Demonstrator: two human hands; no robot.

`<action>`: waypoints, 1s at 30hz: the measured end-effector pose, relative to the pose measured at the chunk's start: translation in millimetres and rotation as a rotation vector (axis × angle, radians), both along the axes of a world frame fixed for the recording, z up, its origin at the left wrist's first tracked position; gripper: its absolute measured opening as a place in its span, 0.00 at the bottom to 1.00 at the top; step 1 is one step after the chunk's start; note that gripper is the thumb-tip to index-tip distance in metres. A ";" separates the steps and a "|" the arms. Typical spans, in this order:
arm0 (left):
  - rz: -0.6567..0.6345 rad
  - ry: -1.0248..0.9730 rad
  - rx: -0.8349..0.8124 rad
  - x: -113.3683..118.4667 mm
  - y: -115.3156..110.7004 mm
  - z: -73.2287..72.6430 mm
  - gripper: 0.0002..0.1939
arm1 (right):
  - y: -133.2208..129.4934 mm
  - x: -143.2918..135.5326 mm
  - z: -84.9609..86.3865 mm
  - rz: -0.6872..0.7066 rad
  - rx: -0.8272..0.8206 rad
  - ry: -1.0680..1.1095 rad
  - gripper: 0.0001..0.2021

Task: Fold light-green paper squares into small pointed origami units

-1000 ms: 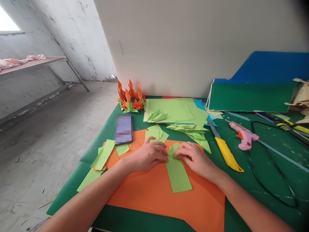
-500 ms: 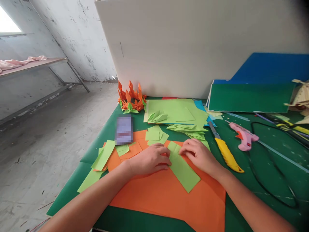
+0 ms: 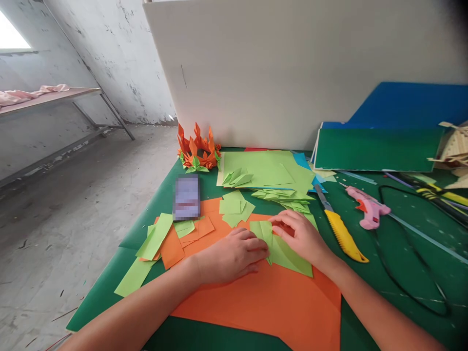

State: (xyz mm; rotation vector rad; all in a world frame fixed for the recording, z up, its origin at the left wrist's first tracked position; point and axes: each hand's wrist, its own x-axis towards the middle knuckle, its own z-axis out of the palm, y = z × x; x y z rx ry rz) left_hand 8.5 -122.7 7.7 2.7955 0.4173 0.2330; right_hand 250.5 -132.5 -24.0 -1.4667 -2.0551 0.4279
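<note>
A light green strip of paper (image 3: 292,258) lies over a large orange paper sheet (image 3: 263,302), with a crease or fold across it between my hands. My left hand (image 3: 236,253) is closed, its curled fingers pressing on the strip's left part. From the right, my right hand (image 3: 302,234) holds the upper edge near the fold between thumb and fingers. Small green squares (image 3: 237,207) and orange pieces (image 3: 197,230) lie just behind my left hand. More green strips (image 3: 156,237) are at the left edge.
On the green table (image 3: 168,334) are a yellow-handled knife (image 3: 343,234), a pink glue gun (image 3: 369,207) with its black cord, and a blurred-out purple rectangle (image 3: 187,197). Behind stand an orange paper crown-like piece (image 3: 199,148), green sheets (image 3: 263,165) and a white board (image 3: 256,73).
The green strip has turned, its near end swinging right, and a fold now shows across it. My left hand has shifted slightly right; my right hand stays by the upper edge.
</note>
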 end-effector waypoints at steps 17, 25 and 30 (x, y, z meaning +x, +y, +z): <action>0.185 0.071 0.108 12.6 -25.9 -1.5 0.23 | -11.1 -15.3 4.5 0.129 0.120 0.011 0.10; 0.255 0.124 0.160 14.7 -34.6 -6.9 0.23 | -9.8 -13.7 2.6 0.204 0.146 -0.061 0.11; 0.258 0.081 0.141 12.1 -32.7 -9.2 0.24 | -10.3 -15.4 2.2 0.209 0.131 -0.064 0.12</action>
